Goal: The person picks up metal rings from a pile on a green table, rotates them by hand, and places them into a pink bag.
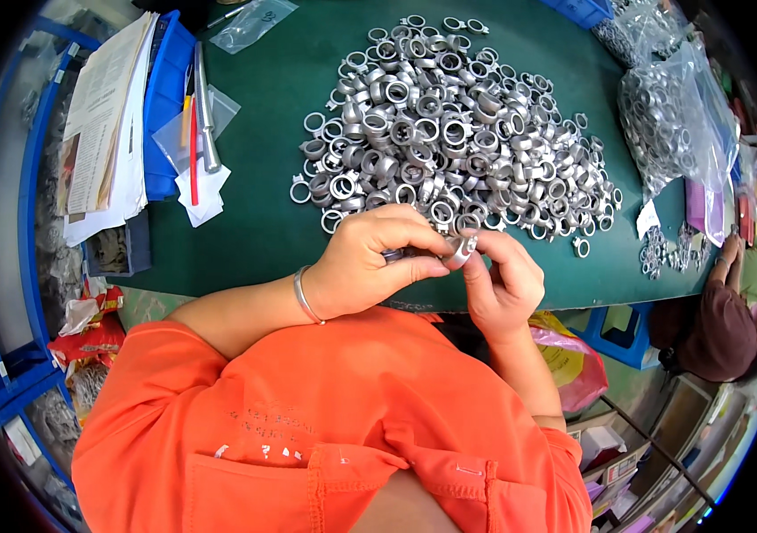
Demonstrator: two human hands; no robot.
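Between my two hands, just above the near edge of the green table, is a silver metal ring (459, 255) with a small lug on its rim. My left hand (377, 253) pinches it from one side with thumb and forefinger. My right hand (505, 282) grips the other side with thumb and fingertips. Part of another grey metal piece shows under my left fingers; I cannot make it out fully. Right beyond my hands a large heap of similar metal rings (432, 115) covers the table middle.
A blue bin (162, 107), stacked papers (107, 124) and a metal rod (204, 115) lie at left. Clear bags of rings (658, 120) and small loose rings (654, 253) are at right. Another person (718, 329) sits at far right. The green table (245, 240) ends before my body.
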